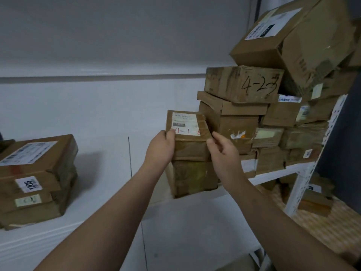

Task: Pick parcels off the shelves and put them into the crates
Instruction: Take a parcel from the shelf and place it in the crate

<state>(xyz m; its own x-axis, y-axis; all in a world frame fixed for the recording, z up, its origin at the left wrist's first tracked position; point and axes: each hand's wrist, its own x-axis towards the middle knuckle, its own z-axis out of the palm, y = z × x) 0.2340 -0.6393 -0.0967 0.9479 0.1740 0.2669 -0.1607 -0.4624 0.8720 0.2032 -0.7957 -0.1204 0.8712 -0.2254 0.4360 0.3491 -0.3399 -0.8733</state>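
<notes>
Head camera has both forearms reaching forward: the left hand (160, 147) curls its fingers round the left edge of a small cardboard parcel (188, 148), and the right hand (224, 151) pinches its right front corner between thumb and fingers. The parcel sits between them, equally near each, on top of a taller taped box (193, 177), its long axis running away from the person. I judge it must come up and back. Its cardboard is scuffed and tape-glossed, with a white label and red handwriting. Just right, a leaning stack with the box marked 4-23 (244, 85) stands on the white shelf (283, 171). No crate is in view.
</notes>
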